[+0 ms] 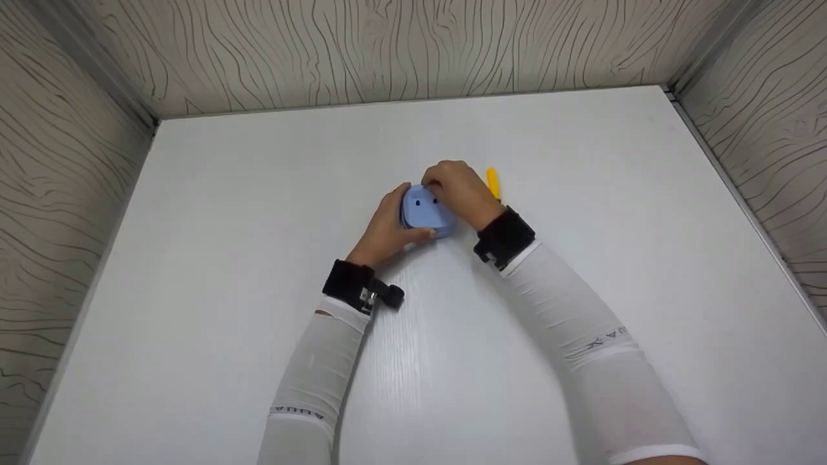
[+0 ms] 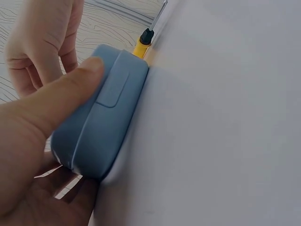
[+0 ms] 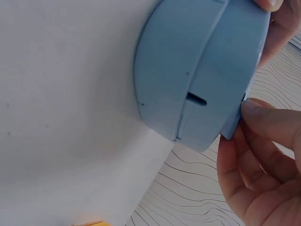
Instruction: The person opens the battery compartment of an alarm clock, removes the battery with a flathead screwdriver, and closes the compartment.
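A rounded light-blue plastic case (image 1: 424,217) with two small dark holes in its top sits on the white table. My left hand (image 1: 387,227) grips it from the left, thumb along the near side and fingers round the far side. With thumb and fingers, my right hand (image 1: 457,188) pinches a small blue tab (image 3: 230,126) at the case's far edge. A dark slot (image 3: 196,99) shows in the case wall in the right wrist view. Past the case lies a screwdriver (image 2: 142,47) with a yellow handle, black collar and metal shaft, touched by neither hand.
The white table (image 1: 226,258) extends around the hands on all sides. Wood-patterned panels (image 1: 387,51) stand behind it and at both sides. A black wrist strap (image 1: 506,239) sits on each wrist, the left one with a small camera (image 1: 389,295) sticking out.
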Demonstrator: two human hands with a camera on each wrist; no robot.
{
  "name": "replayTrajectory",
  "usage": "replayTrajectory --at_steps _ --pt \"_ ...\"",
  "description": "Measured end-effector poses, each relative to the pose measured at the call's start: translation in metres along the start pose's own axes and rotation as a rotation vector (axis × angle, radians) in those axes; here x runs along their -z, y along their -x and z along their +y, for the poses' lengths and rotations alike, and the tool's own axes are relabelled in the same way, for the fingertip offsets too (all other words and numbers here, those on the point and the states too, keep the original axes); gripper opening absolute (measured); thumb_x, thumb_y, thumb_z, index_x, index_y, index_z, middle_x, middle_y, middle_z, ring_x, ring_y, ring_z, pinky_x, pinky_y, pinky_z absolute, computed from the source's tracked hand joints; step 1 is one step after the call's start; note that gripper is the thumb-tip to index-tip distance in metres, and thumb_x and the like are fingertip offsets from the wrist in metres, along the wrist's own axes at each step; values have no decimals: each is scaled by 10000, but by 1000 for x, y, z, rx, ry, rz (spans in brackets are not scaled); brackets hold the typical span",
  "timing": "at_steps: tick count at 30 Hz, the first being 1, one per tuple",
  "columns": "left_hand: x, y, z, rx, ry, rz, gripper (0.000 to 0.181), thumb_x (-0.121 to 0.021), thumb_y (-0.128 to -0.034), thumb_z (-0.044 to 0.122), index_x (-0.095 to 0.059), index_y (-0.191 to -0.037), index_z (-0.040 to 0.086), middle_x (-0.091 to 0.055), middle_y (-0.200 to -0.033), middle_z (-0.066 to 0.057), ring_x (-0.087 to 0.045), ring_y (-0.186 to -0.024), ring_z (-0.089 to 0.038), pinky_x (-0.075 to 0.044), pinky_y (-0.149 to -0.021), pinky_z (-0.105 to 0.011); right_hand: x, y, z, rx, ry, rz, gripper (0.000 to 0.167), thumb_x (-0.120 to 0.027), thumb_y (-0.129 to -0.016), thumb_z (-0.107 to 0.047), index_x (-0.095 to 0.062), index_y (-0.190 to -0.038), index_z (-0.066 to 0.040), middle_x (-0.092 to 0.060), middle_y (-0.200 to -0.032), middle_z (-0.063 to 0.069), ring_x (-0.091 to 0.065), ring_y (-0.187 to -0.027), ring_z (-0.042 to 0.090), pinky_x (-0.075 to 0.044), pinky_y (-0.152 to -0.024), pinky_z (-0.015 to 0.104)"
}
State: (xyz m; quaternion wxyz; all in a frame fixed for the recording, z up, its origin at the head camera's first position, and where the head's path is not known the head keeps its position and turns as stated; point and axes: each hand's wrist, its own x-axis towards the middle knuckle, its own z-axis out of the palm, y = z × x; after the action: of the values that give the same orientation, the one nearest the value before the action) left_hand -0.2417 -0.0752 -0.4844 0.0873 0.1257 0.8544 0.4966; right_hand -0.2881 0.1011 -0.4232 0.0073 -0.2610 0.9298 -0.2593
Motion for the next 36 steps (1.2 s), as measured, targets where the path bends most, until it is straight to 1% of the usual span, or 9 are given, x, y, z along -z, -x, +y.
replayTrajectory --at_steps 5,14,20,30,36 --pt "-1 1 1 2 -5 5 1018 -839 -854 275 -196 -1607 38 -318 -1594 -171 -352 -1427 -259 -289 -1184 -378 0 1 1 4 -9 3 164 -639 -952 45 -770 -1049 30 -731 -1013 171 -669 -960 292 -553 -880 397" --pt "-1 1 1 9 -9 18 1013 -843 -851 273 -207 -1608 55 -322 -1591 -162 -346 -1434 -253 -279 -1190 -372 0 0 4 41 -37 23 163 -627 -948 54 -765 -1034 40 -726 -993 184 -667 -952 308 -548 -893 407" --pt "-1 1 1 14 -3 14 1009 -840 -855 277 -207 -1609 58 -316 -1598 -155 -340 -1439 -248 -274 -1194 -370 0 0 6 52 -53 27 164 -622 -953 48 -767 -1027 40 -732 -996 181 -673 -957 308 -548 -900 411" --pt "-1 2 -1 2 15 12 1023 -842 -852 291 -197 -1611 57 -310 -1600 -157 -339 -1439 -251 -275 -1193 -371 3 1 7 57 -60 39 159 -621 -960 47 -763 -1032 52 -730 -1011 191 -672 -985 320 -543 -918 414" --pt "-1 2 -1 -1 19 12 1024 -840 -852 297 -195 -1612 58 -298 -1610 -153 -323 -1454 -249 -267 -1199 -370 7 0 8 44 -62 31 167 -613 -965 45 -760 -1045 53 -729 -1029 191 -667 -994 323 -541 -921 413"
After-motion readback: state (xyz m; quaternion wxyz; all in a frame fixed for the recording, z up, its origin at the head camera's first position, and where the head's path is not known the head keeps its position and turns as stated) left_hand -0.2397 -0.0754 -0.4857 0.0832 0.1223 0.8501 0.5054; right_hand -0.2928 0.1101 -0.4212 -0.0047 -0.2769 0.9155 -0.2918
